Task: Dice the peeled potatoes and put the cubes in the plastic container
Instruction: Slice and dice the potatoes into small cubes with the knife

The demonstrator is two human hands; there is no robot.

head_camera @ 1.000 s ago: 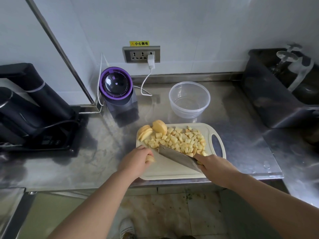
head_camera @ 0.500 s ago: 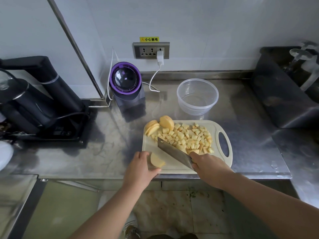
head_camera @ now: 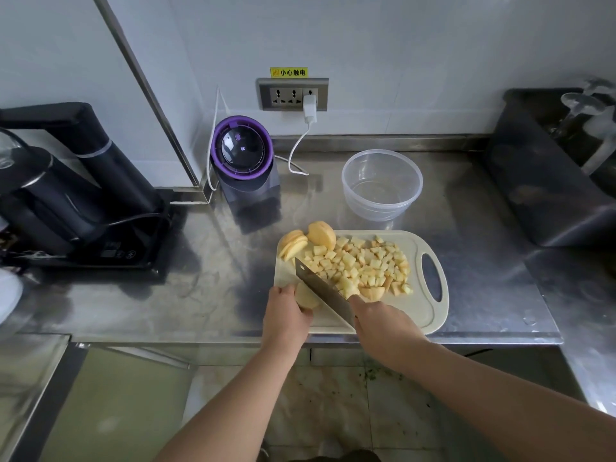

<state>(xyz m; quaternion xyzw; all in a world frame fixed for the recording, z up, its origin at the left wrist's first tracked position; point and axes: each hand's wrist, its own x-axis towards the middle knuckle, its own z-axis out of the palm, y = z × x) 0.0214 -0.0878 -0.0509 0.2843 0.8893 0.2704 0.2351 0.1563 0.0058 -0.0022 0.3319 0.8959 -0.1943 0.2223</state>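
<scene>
- Dicing: left hand (head_camera: 286, 316) gripped a pale peeled potato chunk (head_camera: 306, 296), right hand (head_camera: 383, 323) a steel cleaver (head_camera: 318, 285).
- Cubes (head_camera: 363, 261) lay on the beige board (head_camera: 421, 310); clear plastic container (head_camera: 381, 208) sat empty.
- Next cut probably needed the chunk steadied.

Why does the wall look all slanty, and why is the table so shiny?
In the head view, the wide, downward-looking lens slants the metal wall strip; also there, the steel counter mirrors the purple blender hazily and gleams softly; the glassware at far right looks smeared.

left hand (head_camera: 287, 315) curled, right hand (head_camera: 383, 321) clenched
</scene>
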